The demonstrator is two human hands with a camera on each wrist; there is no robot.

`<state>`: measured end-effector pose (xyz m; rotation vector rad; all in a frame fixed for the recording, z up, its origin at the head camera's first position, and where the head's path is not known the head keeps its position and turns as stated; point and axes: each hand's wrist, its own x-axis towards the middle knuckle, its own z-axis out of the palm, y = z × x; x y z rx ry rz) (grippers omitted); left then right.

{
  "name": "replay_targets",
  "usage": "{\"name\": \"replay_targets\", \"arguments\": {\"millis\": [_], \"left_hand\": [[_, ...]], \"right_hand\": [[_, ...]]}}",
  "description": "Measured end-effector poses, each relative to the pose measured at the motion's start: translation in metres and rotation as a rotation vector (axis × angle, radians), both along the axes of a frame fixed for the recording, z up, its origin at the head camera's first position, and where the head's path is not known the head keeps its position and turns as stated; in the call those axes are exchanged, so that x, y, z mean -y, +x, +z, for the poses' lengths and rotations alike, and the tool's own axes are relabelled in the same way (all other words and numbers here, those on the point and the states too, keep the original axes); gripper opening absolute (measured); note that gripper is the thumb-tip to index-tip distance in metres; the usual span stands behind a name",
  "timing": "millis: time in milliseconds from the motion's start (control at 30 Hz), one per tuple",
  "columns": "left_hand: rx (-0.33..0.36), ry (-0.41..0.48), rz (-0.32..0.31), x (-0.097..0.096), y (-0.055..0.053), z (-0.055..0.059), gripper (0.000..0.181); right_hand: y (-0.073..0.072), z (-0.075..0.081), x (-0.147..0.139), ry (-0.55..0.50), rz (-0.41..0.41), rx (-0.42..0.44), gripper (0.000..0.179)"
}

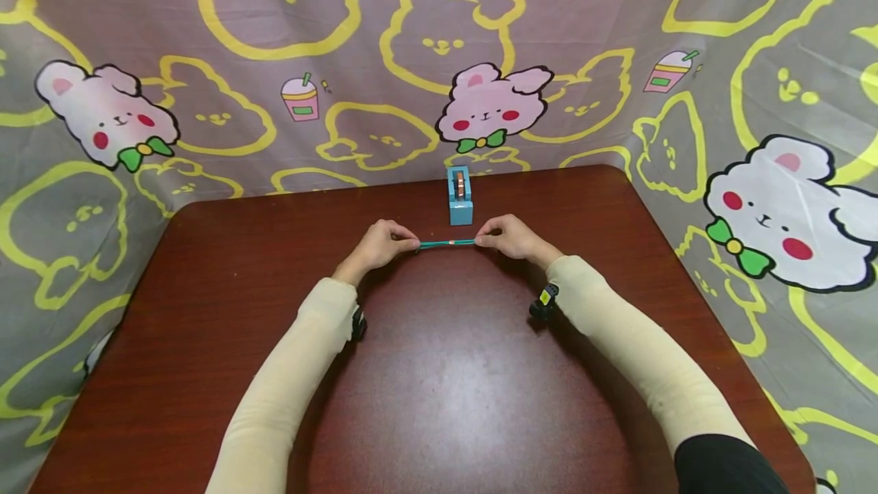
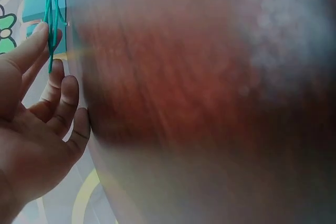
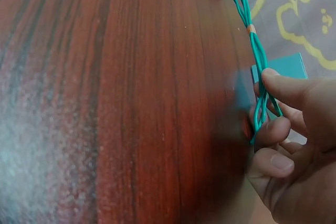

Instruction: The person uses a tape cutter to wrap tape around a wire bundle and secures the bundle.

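Note:
A thin bundle of looped green cord [image 1: 436,244] is stretched level between my two hands, close over the table. Around its middle goes a small orange band [image 3: 251,28]. My left hand [image 1: 379,245] pinches the left end between thumb and forefinger, its other fingers loosely bent in the left wrist view. At the other end, the thumb and fingers of my right hand [image 1: 511,237] pinch the cord, whose loops poke out below the thumb. Just behind the bundle stands a blue tape dispenser [image 1: 461,213] with a copper-coloured roll in it.
The dark reddish-brown wooden table [image 1: 226,288] has rounded far corners. A patterned curtain [image 1: 384,82] hangs along its back and both sides. On each wrist sits a small black camera [image 1: 542,307].

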<state>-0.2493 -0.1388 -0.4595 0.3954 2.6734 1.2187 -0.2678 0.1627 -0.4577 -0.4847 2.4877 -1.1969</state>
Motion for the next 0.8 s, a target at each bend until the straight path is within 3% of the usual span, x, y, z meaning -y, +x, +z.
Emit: {"name": "replay_targets", "arguments": {"millis": [533,800], "left_hand": [[0.042,-0.075,0.019,-0.0041,0.0018,0.0002,0.015],[0.042,-0.119,-0.004,-0.0065,0.0069,-0.0008,0.017]], "right_hand": [[0.0012,-0.0046,0.0019,0.038,-0.004,-0.055,0.015],[0.0055,-0.0097,0.0014,0.067,0.022,-0.084,0.012]]}}
